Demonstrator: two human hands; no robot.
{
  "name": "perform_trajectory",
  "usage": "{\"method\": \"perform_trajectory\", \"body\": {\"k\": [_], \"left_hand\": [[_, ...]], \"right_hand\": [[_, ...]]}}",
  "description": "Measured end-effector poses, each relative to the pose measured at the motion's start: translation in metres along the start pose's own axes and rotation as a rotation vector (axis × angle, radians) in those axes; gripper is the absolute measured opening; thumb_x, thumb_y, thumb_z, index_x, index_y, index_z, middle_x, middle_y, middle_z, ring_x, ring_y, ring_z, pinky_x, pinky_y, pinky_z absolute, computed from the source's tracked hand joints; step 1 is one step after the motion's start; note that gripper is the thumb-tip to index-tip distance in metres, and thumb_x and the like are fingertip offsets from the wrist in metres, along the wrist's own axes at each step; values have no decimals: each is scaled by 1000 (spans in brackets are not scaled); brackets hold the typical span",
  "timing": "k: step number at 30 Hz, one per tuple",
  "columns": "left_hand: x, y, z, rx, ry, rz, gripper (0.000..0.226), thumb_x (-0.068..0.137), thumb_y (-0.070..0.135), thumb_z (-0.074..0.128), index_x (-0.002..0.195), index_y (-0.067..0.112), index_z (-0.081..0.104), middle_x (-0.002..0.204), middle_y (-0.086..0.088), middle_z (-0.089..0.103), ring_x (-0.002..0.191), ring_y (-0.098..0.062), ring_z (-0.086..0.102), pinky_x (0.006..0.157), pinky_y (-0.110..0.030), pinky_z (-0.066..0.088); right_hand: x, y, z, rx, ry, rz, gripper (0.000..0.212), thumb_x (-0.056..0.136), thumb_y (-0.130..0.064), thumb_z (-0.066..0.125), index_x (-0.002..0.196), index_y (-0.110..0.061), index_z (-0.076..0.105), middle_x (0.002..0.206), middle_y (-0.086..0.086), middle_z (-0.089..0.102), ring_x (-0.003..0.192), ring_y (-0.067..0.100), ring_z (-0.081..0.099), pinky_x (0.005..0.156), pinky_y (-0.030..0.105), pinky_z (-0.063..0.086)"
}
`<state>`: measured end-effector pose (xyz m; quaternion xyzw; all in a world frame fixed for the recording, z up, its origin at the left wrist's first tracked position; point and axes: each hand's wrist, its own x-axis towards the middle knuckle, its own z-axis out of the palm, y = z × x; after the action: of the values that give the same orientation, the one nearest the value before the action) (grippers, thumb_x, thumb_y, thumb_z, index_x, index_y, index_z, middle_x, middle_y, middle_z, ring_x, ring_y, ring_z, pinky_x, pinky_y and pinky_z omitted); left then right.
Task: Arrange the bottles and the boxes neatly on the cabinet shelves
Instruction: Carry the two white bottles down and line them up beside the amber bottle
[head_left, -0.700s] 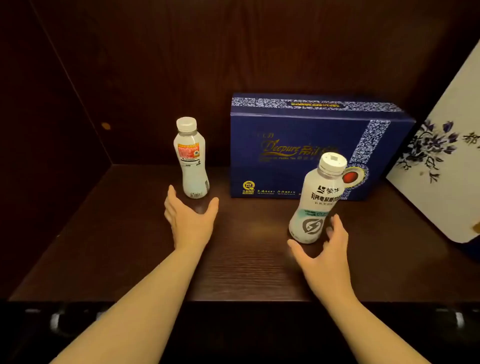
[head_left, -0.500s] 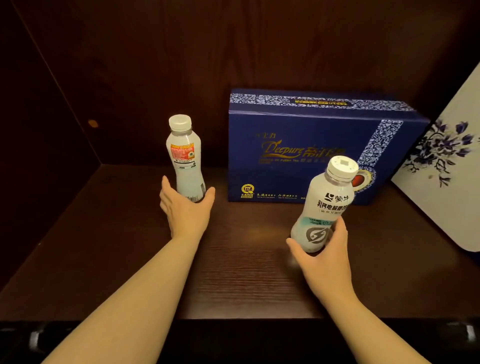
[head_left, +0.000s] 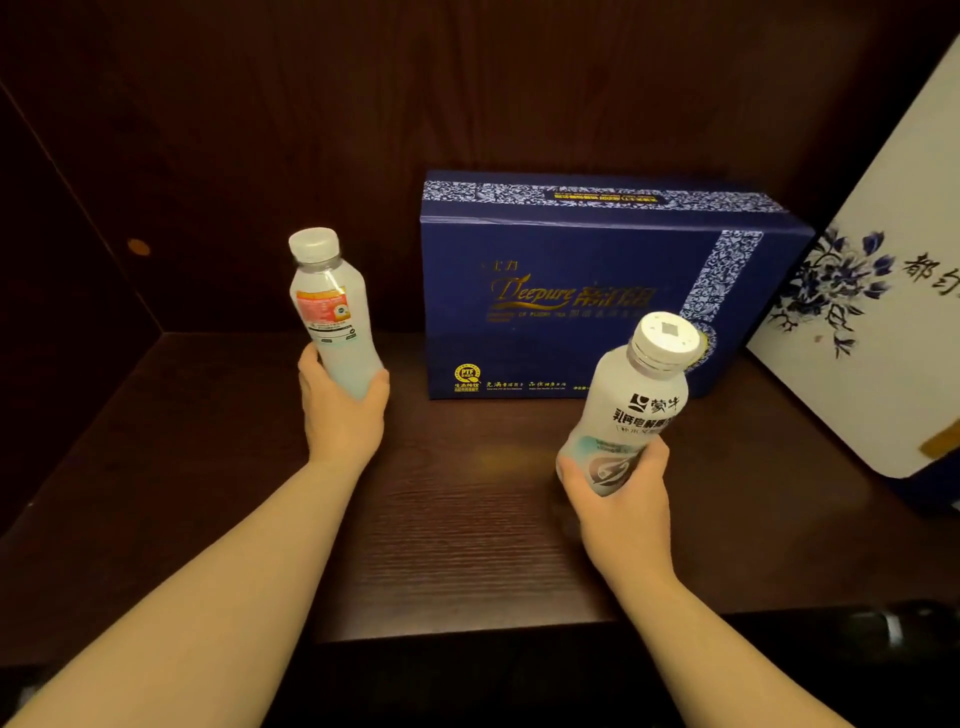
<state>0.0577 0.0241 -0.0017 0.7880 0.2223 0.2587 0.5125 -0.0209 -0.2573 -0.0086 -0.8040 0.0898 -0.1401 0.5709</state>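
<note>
Two pale bottles with white caps are held over a dark wooden cabinet shelf (head_left: 467, 519). My left hand (head_left: 340, 415) grips the base of the left bottle (head_left: 327, 306), which has an orange label and leans slightly left. My right hand (head_left: 623, 499) is closed around the lower part of the right bottle (head_left: 636, 405), which carries black print and tilts to the right. Behind them a dark blue box (head_left: 571, 291) with gold lettering stands against the back wall. A white box (head_left: 883, 332) with blue flowers leans at the right edge.
The cabinet's left side wall (head_left: 67, 312) and dark back panel (head_left: 363, 104) close in the shelf. The shelf's front edge (head_left: 467, 631) lies below my forearms, with a darker ledge under it.
Both hands reached forward and closed on the bottles. Both bottles now sit higher in the hands and tilt, the right one toward me. The view has moved closer.
</note>
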Motion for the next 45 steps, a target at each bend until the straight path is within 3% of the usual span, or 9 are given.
{"method": "perform_trajectory", "body": {"k": [4, 13, 17, 25, 30, 36, 38, 42, 45], "left_hand": [[-30, 3, -21, -79, -77, 10, 86, 73, 40, 74, 143, 25, 26, 135, -4, 45, 116, -20, 54, 92, -45, 52], [-124, 61, 0, -140, -318, 136, 72, 73, 26, 78, 131, 30, 35, 129, -10, 48, 112, -28, 57, 87, -48, 55], [-170, 123, 28, -190, -350, 268, 73, 77, 27, 79, 123, 53, 27, 130, 0, 44, 111, -13, 53, 86, -32, 50], [-298, 248, 83, -292, -443, 464, 72, 80, 27, 78, 125, 48, 25, 133, -2, 41, 120, -19, 48, 97, -49, 51], [-394, 305, 117, -340, -481, 535, 67, 79, 33, 74, 120, 56, 27, 132, 0, 42, 125, -20, 45, 101, -51, 47], [-489, 353, 160, -401, -558, 555, 62, 76, 39, 70, 110, 71, 29, 133, -4, 46, 122, -21, 52, 98, -50, 49], [-513, 368, 178, -410, -580, 569, 65, 75, 41, 69, 105, 78, 25, 129, -1, 49, 116, -17, 55, 94, -44, 51], [-546, 400, 219, -442, -630, 581, 65, 73, 46, 69, 102, 81, 23, 126, 6, 46, 108, -1, 55, 76, -9, 44], [-562, 415, 255, -466, -692, 562, 58, 72, 48, 69, 104, 72, 28, 131, 1, 46, 110, -8, 56, 74, -11, 46]], "right_hand": [[-24, -5, -19, 100, 28, 36, 72, 74, -43, 84, 128, -47, 37, 114, -17, 65, 96, -3, 64, 80, 27, 50], [-39, -47, -125, 150, 82, -49, 64, 74, -34, 86, 117, -55, 44, 105, -25, 65, 94, -7, 64, 66, 7, 48], [-39, -70, -186, 134, 172, -108, 60, 73, -31, 85, 109, -60, 46, 101, -22, 66, 90, -9, 63, 65, 4, 45], [-64, -80, -353, 118, 293, -227, 68, 76, -29, 85, 102, -74, 41, 105, -25, 66, 96, -3, 65, 75, 15, 51], [-82, -64, -463, 122, 320, -247, 62, 78, -29, 84, 116, -56, 43, 105, -27, 63, 96, -4, 65, 71, 13, 52], [-95, -43, -568, 80, 351, -233, 61, 80, -33, 81, 117, -56, 38, 105, -24, 65, 96, -7, 64, 67, 12, 52], [-95, -36, -597, 67, 378, -225, 65, 81, -32, 81, 122, -54, 36, 107, -20, 65, 98, -9, 62, 67, 11, 52], [-84, -23, -643, 27, 417, -220, 65, 81, -30, 82, 123, -51, 36, 111, -18, 63, 99, -10, 61, 70, 9, 51], [-68, -10, -666, 0, 452, -214, 66, 81, -30, 82, 127, -45, 37, 112, -20, 62, 101, -11, 60, 72, 10, 52]]}}
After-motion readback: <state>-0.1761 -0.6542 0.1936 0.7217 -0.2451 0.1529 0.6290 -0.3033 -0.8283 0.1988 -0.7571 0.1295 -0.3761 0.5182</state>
